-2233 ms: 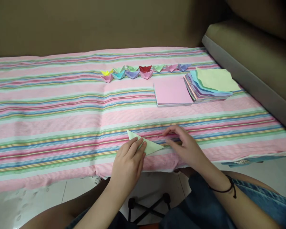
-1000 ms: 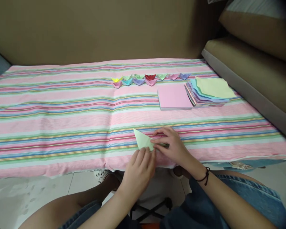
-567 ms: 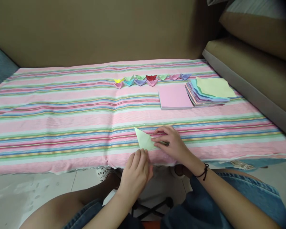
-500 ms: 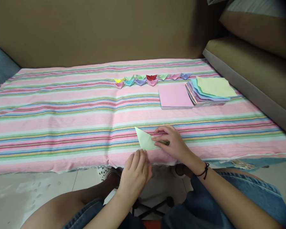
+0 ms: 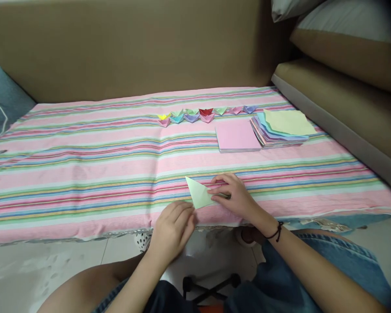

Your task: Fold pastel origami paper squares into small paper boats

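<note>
A pale green sheet of origami paper (image 5: 200, 194), folded to a pointed shape, lies on the striped cloth near its front edge. My right hand (image 5: 232, 194) holds its right side between thumb and fingers, which hide that end. My left hand (image 5: 174, 226) is at the paper's lower left corner, fingers loosely bent and thumb apart, with no paper visible in it. Whether its fingertips touch the corner I cannot tell.
Several small folded paper boats (image 5: 191, 117) stand in two rows farther back. Right of them lie a pink paper stack (image 5: 237, 137) and a fanned multicoloured stack (image 5: 288, 122). Brown cushions (image 5: 339, 104) border the striped cloth (image 5: 84, 174) on the right.
My left hand has slid left, off the paper's lower edge. My right hand keeps its hold, and the folded paper stays nearly in place. The view has shifted slightly.
</note>
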